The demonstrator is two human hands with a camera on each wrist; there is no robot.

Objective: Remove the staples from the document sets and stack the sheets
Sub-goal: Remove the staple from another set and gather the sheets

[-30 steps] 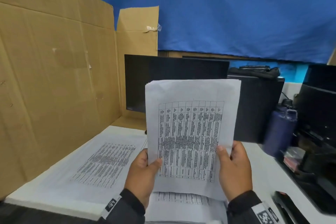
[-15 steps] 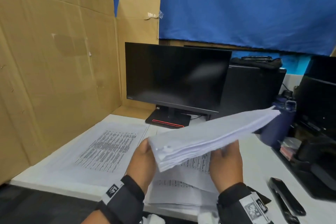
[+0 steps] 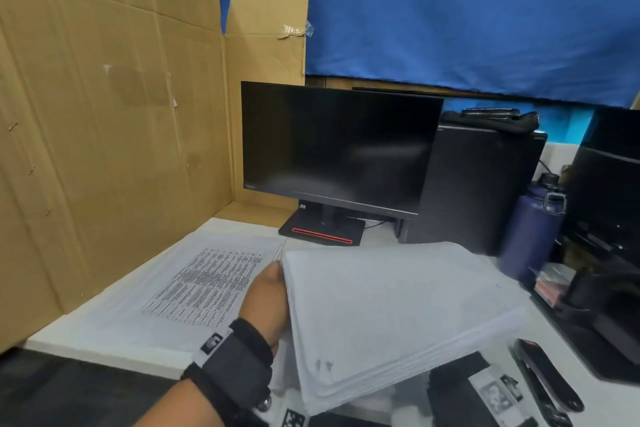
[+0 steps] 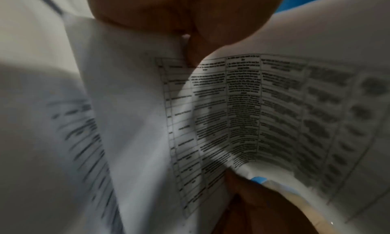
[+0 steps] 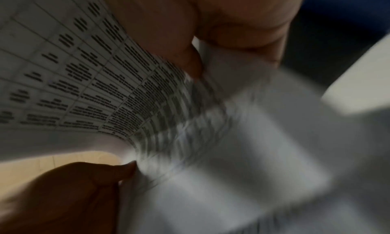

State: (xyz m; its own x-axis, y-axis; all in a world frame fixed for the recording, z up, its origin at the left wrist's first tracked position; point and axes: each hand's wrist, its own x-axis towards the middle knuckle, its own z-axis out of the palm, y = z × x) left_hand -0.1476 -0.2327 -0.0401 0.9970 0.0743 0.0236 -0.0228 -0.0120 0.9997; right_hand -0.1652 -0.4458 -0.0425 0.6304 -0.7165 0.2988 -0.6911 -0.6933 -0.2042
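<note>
The left hand (image 3: 268,302) grips the left edge of the sheaf of sheets (image 3: 391,315), fingers under it and thumb curled against the edge; the left wrist view shows the thumb pinching printed pages. The right hand (image 5: 221,25) is hidden below the sheaf in the head view, where only its wrist band shows; the right wrist view shows its thumb and fingers pinching the paper at the opposite edge. Both hands are therefore closed on the same sheaf.

The sheaf is held nearly flat, blank side up, above the desk (image 3: 588,395). Its printed face is turned downward. The edges are fanned slightly at the near corner, so the pages are not fully squared.

Landmark: the stack of printed sheets (image 3: 194,291) lying flat on the desk.
- The held sheaf is just to the right of this stack and above it, with the left edge close to the stack's right edge.
- The long axis of the sheaf runs from the near side toward the far right, roughly parallel to the stack's right edge.
- The left hand lies between the sheaf and the stack and is the nearer hand.
- A black stapler or staple remover (image 3: 543,378) lies well to the right of the stack, past the sheaf.
- A monitor (image 3: 339,146) stands behind the stack.

Judgement: the sheaf is probably about to be set down or squared. A transfer onto the stack would be a leftward move led by the left hand. No staple can be made out.
</note>
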